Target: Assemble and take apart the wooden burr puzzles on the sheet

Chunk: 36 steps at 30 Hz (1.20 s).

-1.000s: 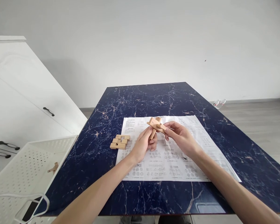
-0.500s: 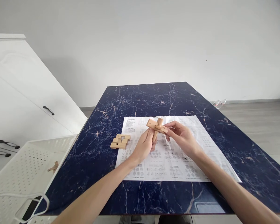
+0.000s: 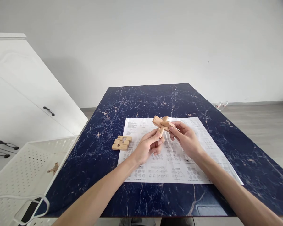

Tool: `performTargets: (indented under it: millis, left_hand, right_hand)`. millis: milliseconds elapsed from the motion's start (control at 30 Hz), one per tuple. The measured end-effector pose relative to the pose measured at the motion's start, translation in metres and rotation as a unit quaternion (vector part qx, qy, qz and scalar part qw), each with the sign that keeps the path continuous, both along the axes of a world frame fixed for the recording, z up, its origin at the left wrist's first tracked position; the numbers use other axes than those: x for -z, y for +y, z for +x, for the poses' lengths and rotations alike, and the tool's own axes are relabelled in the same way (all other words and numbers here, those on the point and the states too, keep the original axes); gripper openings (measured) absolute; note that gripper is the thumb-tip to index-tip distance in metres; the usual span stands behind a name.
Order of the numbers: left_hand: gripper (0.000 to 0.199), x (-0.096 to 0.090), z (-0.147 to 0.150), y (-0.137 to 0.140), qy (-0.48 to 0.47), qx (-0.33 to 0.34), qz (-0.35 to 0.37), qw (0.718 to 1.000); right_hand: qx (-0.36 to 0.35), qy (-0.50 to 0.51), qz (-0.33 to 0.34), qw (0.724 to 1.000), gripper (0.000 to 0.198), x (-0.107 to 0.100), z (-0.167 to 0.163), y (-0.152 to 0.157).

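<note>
A wooden interlocking puzzle (image 3: 162, 123), made of crossed light bars, is held above the printed sheet. The fingers of my left hand (image 3: 149, 146) are closed on the lower end of one bar. With thumb and fingers, my right hand (image 3: 185, 136) pinches the bar end that points right. Under both hands lies the white printed sheet (image 3: 191, 172), covered in small diagrams. To the left, a flat set of notched wooden pieces (image 3: 122, 142) rests partly on the sheet's edge and partly on the table.
The dark blue marbled table (image 3: 141, 100) reaches toward the wall. At lower left stands a white perforated basket (image 3: 33, 157) with a small wooden cross piece (image 3: 53, 168) inside. A white cable (image 3: 46, 207) loops over its near end. A white cabinet (image 3: 25, 88) is further left.
The wooden puzzle has moved slightly right and turned in my hands. My left hand has shifted its hold lower on the bar, with its fingers now curled in view.
</note>
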State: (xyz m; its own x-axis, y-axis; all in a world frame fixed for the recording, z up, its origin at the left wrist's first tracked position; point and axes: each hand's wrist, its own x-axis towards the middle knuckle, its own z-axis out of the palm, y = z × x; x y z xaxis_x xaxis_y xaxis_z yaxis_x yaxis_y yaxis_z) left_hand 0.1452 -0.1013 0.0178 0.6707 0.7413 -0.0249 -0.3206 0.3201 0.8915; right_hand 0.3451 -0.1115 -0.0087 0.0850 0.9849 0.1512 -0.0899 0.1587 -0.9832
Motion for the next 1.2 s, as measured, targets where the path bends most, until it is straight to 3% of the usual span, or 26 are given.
performTargets:
  millis: [200, 700, 967, 1200]
  left_hand:
    - [0.033, 0.0013, -0.0009, 0.0015, -0.071, -0.012, -0.080, 0.994]
    - [0.038, 0.0030, -0.0034, 0.0046, -0.094, 0.029, -0.094, 0.991]
    - [0.039, 0.0067, -0.0015, 0.0070, -0.113, 0.001, -0.107, 0.988]
    - [0.038, 0.0084, -0.0001, 0.0055, -0.090, -0.032, -0.114, 0.989]
  right_hand:
    - [-0.025, 0.023, -0.015, 0.999, 0.030, 0.0031, 0.0001, -0.0006]
    - [-0.080, 0.027, -0.009, 0.996, 0.027, 0.0070, 0.0032, -0.0035]
    - [-0.067, 0.033, -0.048, 0.996, 0.032, 0.0045, -0.0010, -0.0037]
    - [-0.025, 0.111, -0.071, 0.991, 0.036, -0.0008, -0.0013, -0.0017]
